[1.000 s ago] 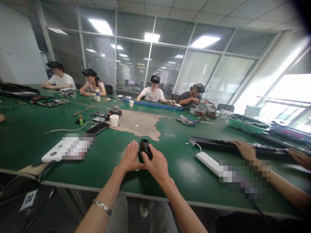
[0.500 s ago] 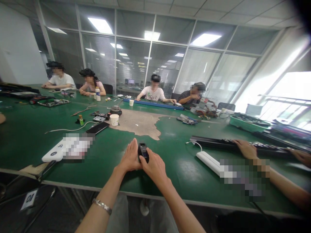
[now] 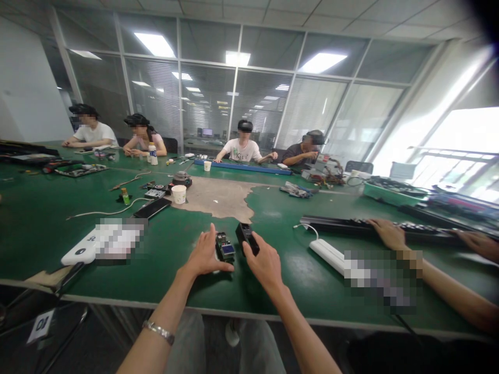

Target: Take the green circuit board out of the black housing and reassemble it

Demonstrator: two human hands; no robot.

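Gripping black module in right hand; left hand open beside circuit board; power strip farther right.

1. I get a bright room: daylight pours through the window at right of frame, burning out to white.
2. Ceiling light panels glare overhead at upper left and center, while a soft sheen lies on the green tabletop at lower right of center.
3. Shadows stay faint across the frame.
4. Wide-angle distortion bows the glass partition toward the upper corners.
5. A dark, out-of-focus smudge clouds the upper right corner.
6. Coarse mosaic blur hides two patches in the lower half.
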